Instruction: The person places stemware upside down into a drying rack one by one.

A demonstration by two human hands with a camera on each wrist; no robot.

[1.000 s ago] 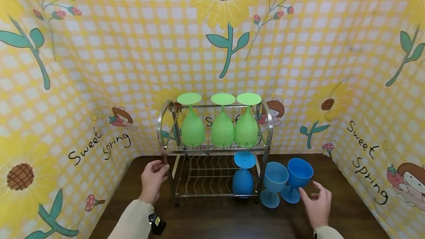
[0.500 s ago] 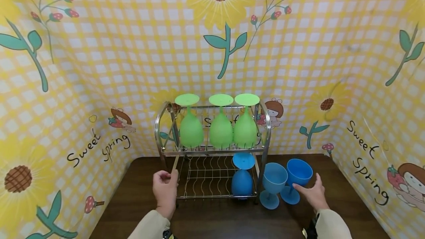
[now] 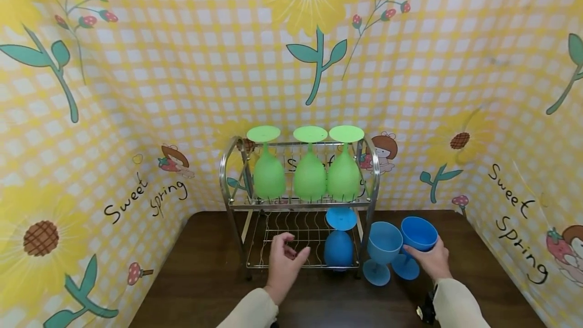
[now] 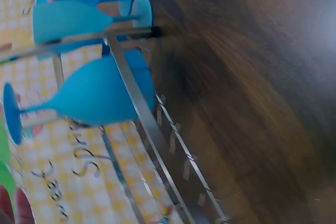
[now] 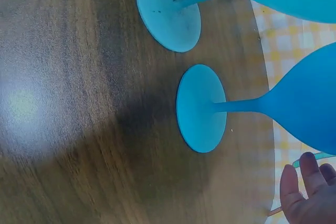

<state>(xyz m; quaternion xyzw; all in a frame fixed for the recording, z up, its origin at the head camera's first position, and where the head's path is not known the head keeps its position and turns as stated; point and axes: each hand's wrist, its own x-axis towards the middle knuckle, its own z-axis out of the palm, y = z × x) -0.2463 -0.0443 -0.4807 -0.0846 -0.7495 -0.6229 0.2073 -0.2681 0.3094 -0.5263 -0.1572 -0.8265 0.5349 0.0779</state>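
At the right, my right hand (image 3: pixel 431 259) holds the bowl of an upright blue goblet (image 3: pixel 419 234), thumb on the near side and fingers at its right. In the right wrist view, fingers (image 5: pixel 310 174) show close beside this bowl. A paler blue goblet (image 3: pixel 384 244) stands upright just left of it. My left hand (image 3: pixel 284 267) is before the rack's lower tier, fingers loosely bent and thumb apart, holding nothing. Right of that hand, an upside-down blue goblet (image 3: pixel 339 249) sits in the lower tier; the left wrist view shows the same goblet (image 4: pixel 102 90) from the side.
A two-tier metal dish rack (image 3: pixel 300 206) stands on the dark wooden table (image 3: pixel 200 277). Three upside-down green goblets (image 3: pixel 310 178) line its upper tier. A yellow checked cloth (image 3: pixel 182 65) surrounds the table at the back and sides.
My left hand has moved right, from beside the rack's left post to before its lower tier. My right hand has closed in on the blue goblet's bowl and taken hold of it.
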